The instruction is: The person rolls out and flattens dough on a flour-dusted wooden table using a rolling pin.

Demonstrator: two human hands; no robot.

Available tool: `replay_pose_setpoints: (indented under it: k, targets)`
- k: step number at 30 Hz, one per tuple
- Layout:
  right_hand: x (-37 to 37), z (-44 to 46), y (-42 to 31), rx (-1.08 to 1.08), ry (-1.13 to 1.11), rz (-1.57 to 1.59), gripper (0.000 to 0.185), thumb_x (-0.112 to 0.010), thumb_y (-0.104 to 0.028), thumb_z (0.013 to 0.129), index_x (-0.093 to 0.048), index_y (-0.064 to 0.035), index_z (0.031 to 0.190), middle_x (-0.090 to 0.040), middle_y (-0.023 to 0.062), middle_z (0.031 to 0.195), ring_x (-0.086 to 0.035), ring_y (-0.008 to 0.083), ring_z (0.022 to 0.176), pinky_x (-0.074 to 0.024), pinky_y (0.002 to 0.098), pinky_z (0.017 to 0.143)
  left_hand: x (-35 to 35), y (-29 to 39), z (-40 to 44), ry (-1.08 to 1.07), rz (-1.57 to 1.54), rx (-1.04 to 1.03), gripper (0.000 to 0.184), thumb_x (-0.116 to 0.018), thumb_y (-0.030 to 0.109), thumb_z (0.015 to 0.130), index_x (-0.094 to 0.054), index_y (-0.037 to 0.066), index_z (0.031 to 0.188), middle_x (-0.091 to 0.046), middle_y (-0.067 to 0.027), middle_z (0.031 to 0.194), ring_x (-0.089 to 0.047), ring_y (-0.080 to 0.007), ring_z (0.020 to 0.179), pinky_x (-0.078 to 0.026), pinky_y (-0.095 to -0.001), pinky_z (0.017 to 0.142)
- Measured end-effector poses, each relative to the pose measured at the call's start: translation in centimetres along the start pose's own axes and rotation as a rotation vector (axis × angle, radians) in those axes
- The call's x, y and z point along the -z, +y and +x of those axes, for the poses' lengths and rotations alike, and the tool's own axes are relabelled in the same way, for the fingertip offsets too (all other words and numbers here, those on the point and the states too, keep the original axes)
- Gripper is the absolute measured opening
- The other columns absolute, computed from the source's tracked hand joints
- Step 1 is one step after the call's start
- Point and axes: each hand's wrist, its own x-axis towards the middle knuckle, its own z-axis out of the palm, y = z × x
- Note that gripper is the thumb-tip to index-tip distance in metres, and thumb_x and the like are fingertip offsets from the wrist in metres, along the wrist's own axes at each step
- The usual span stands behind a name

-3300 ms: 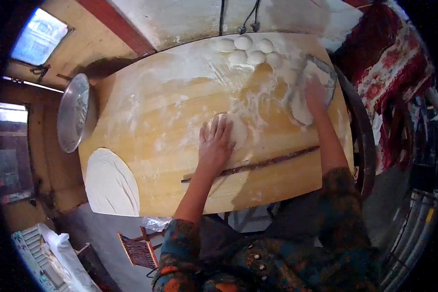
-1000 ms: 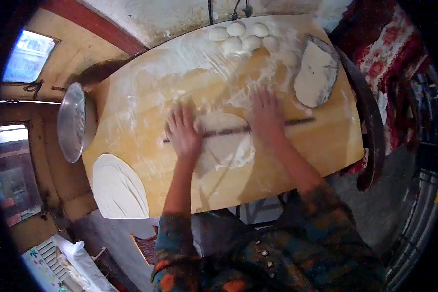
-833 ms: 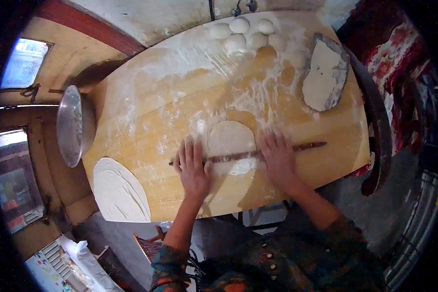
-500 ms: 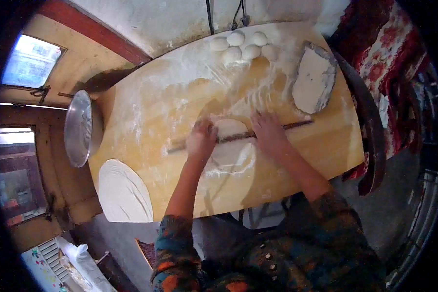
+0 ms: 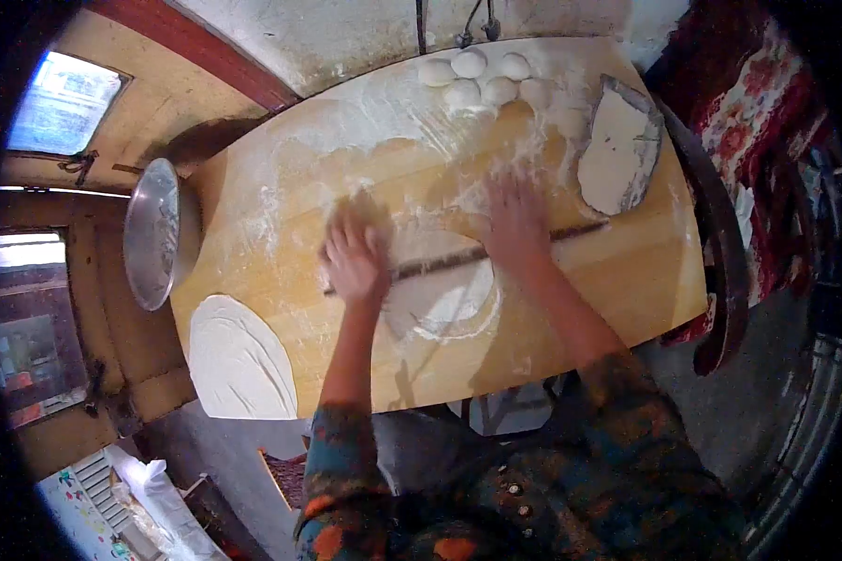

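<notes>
Both hands have ended up on the rolling pin: 3.3 seconds ago the right was over in the flour tray (image 5: 652, 157) and the left was pressing on the dough. Pin's shifted up too, from lying on the near side of the round to right across it.

Left hand (image 5: 355, 257) is palm down on the left part of the rolling pin (image 5: 440, 263), fingers stretched out and spread. Right hand (image 5: 517, 220) is also palm down over the pin, fingers long and pointing away from the body. Neither looks wrapped around it, though the blur means I can't tell how hard they press.

The dough round (image 5: 430, 290) sits between the 2 hands, under the pin, with loose flour along its near right edge. Around it on the wooden table (image 5: 580, 309): at least 6 dough balls (image 5: 469, 64) bunched at the far edge, 1 big thin dough sheet (image 5: 241, 360) at the near left corner, and 1 metal bowl (image 5: 145, 262) at the left end.
</notes>
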Motion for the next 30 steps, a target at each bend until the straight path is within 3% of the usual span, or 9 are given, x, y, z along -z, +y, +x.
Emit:
replay_pose_setpoints:
  k: [4, 7, 10, 12, 15, 18, 21, 26, 30]
  targets:
    - [0.1, -11.2, 0.2, 0.161, -0.336, -0.119, 0.064, -0.060, -0.029, 0.084, -0.040, -0.0061, 0.140, -0.039, 0.0170, 0.143, -0.035, 0.0380, 0.132, -0.0208, 0.0525, 0.113, 4.0, -0.2, -10.6, -0.310, 0.029, -0.146, 0.064, -0.056, 0.028, 0.086, -0.037, 0.008, 0.144, -0.030, -0.0158, 0.152, -0.028, -0.0342, 0.140, -0.021, -0.0527, 0.111]
    - [2.7, -9.1, -0.3, 0.139, -0.410, -0.079, 0.064, -0.060, -0.030, 0.085, -0.039, -0.0067, 0.141, -0.039, 0.0169, 0.144, -0.035, 0.0363, 0.132, -0.0215, 0.0513, 0.113, 3.4, 0.3, -9.1, -0.214, -0.032, -0.087, 0.064, -0.057, 0.028, 0.085, -0.038, 0.007, 0.143, -0.035, -0.0161, 0.149, -0.031, -0.0353, 0.137, -0.021, -0.0536, 0.110]
    - [1.3, -1.7, 0.1, 0.056, -0.163, 0.057, 0.064, -0.062, -0.031, 0.084, -0.041, -0.0058, 0.139, -0.041, 0.0171, 0.142, -0.036, 0.0329, 0.132, -0.0230, 0.0485, 0.112, -0.3, 0.5, -2.0, 0.050, -0.086, 0.003, 0.053, -0.059, 0.028, 0.087, -0.047, 0.008, 0.134, -0.048, -0.0158, 0.134, -0.045, -0.0352, 0.122, -0.035, -0.0496, 0.098]
    - [0.6, 0.4, 0.7, 0.058, -0.023, 0.201, 0.063, -0.064, -0.033, 0.083, -0.045, -0.0045, 0.136, -0.043, 0.0175, 0.140, -0.037, 0.0313, 0.132, -0.0238, 0.0471, 0.112, 0.1, 1.8, 0.9, -0.047, -0.249, 0.026, 0.043, -0.060, 0.028, 0.087, -0.053, 0.007, 0.124, -0.055, -0.0159, 0.121, -0.054, -0.0348, 0.108, -0.044, -0.0458, 0.088]
    - [3.0, -1.4, 1.8, 0.261, -0.374, 0.004, 0.063, -0.066, -0.037, 0.081, -0.050, -0.0009, 0.130, -0.045, 0.0197, 0.138, -0.039, 0.0329, 0.131, -0.0253, 0.0486, 0.111, 1.4, 3.1, 0.2, -0.225, -0.411, -0.185, 0.026, -0.063, 0.025, 0.086, -0.060, 0.004, 0.100, -0.061, -0.0173, 0.099, -0.060, -0.0362, 0.088, -0.050, -0.0435, 0.074]
    - [4.2, -5.7, 1.2, 0.257, -0.784, 0.065, 0.062, -0.067, -0.039, 0.079, -0.053, 0.0003, 0.124, -0.045, 0.0221, 0.136, -0.042, 0.0354, 0.128, -0.0286, 0.0501, 0.109, 3.1, 1.8, -6.0, -0.377, -0.398, 0.053, 0.019, -0.063, 0.016, 0.085, -0.059, 0.003, 0.098, -0.062, -0.0206, 0.090, -0.060, -0.0394, 0.086, -0.048, -0.0474, 0.074]
    - [1.1, -13.5, 0.3, 0.263, -0.298, 0.152, 0.063, -0.066, -0.039, 0.079, -0.052, -0.0005, 0.127, -0.046, 0.0231, 0.134, -0.044, 0.0372, 0.125, -0.0314, 0.0511, 0.106, 3.8, -0.9, -12.3, -0.211, -0.247, 0.020, 0.017, -0.058, 0.013, 0.086, -0.058, 0.004, 0.101, -0.059, -0.0194, 0.097, -0.056, -0.0403, 0.093, -0.042, -0.0498, 0.083]
    - [0.7, -2.0, -0.8, 0.074, -0.108, -0.014, 0.067, -0.063, -0.039, 0.083, -0.044, -0.0043, 0.137, -0.037, 0.0210, 0.144, -0.037, 0.0367, 0.131, -0.0269, 0.0520, 0.109, 2.1, -3.0, -3.9, -0.088, 0.011, 0.168, 0.037, -0.047, 0.019, 0.092, -0.049, 0.005, 0.126, -0.050, -0.0194, 0.123, -0.043, -0.0349, 0.122, -0.027, -0.0512, 0.103]
    - [-0.7, 2.1, -0.3, 0.049, -0.044, 0.059, 0.062, -0.058, -0.026, 0.084, -0.040, -0.0046, 0.140, -0.042, 0.0220, 0.140, -0.037, 0.0404, 0.131, -0.0251, 0.0556, 0.110, -0.1, -3.6, -1.0, 0.036, -0.064, -0.031, 0.046, -0.048, 0.021, 0.093, -0.043, 0.007, 0.136, -0.046, -0.0155, 0.135, -0.039, -0.0333, 0.129, -0.025, -0.0507, 0.107]
